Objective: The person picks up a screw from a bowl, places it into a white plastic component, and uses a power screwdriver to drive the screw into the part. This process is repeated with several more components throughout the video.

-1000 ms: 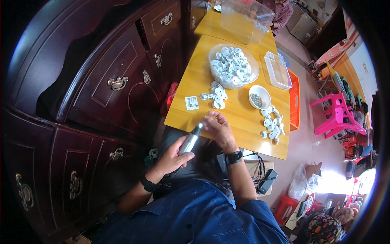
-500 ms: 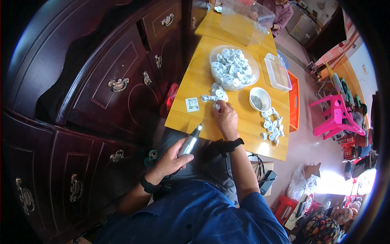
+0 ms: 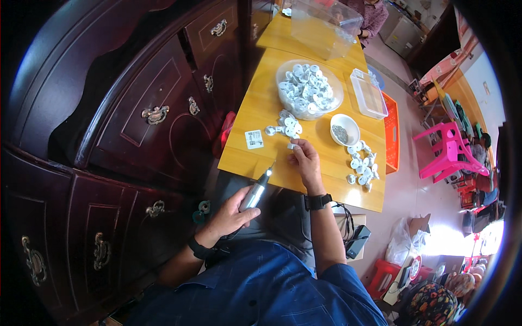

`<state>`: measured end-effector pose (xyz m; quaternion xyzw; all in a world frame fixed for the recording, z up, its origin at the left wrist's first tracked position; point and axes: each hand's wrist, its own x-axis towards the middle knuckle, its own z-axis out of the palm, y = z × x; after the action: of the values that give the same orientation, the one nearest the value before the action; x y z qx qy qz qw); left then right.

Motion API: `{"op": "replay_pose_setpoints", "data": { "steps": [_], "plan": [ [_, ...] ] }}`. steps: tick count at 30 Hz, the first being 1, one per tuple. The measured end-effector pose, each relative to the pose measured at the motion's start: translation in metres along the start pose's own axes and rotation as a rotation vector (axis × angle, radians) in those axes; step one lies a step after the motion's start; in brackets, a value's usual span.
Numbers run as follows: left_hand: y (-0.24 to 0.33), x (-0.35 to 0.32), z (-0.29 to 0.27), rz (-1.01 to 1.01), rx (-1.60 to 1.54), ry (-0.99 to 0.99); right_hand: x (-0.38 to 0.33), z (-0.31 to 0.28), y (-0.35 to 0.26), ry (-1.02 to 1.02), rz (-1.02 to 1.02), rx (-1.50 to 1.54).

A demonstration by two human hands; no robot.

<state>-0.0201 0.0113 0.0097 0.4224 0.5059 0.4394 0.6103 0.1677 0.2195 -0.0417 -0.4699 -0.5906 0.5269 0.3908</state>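
My left hand [image 3: 228, 213] is wrapped round a silver electric screwdriver [image 3: 255, 194] with a black nose and a lit tip. Its thin bit points away from me, over the near edge of the yellow wooden table [image 3: 239, 159]. Between the thumb and fingers of my right hand [image 3: 308, 164] is a small white plastic part [image 3: 291, 146], raised a little off the table. Just beyond it lies a loose cluster of similar white parts [image 3: 291, 128]. More of these fill a round clear tub [image 3: 282, 103] farther back.
A white bowl [image 3: 354, 124] holds small grey metal pieces, and several white parts [image 3: 365, 168] lie beside it. Left of the cluster sits a printed square label [image 3: 254, 139]. Farther off are a clear tray [image 3: 375, 111], a large clear bin [image 3: 321, 35] and another person [image 3: 373, 19].
My right hand has drawn back slightly from the cluster, lifting one white part with it. The screwdriver in my left hand stays almost where it was.
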Motion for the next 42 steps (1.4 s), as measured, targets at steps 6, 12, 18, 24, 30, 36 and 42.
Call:
{"op": "replay_pose_setpoints", "data": {
  "steps": [6, 12, 18, 24, 30, 36, 42],
  "plan": [
    [-0.004, 0.002, 0.004, -0.021, 0.002, 0.0, -0.018, -0.011, -0.014, -0.195, 0.244, 0.709],
    [-0.002, 0.004, 0.008, -0.002, 0.032, -0.003, -0.021, -0.007, -0.008, -0.138, 0.144, 0.541],
    [0.002, 0.007, 0.013, -0.001, 0.05, 0.002, -0.024, -0.009, -0.006, -0.073, 0.07, 0.39],
    [0.006, 0.009, 0.016, -0.028, 0.083, -0.006, -0.031, -0.001, -0.016, -0.042, 0.087, 0.325],
    [0.005, 0.013, 0.018, -0.034, 0.052, -0.015, -0.032, 0.005, -0.009, -0.086, 0.088, 0.359],
    [0.008, 0.013, 0.015, -0.032, 0.089, 0.005, -0.033, 0.009, -0.001, -0.103, 0.063, 0.287],
    [0.006, 0.017, 0.015, -0.047, 0.087, 0.002, -0.036, 0.011, -0.004, -0.078, 0.091, 0.282]
  ]
}}
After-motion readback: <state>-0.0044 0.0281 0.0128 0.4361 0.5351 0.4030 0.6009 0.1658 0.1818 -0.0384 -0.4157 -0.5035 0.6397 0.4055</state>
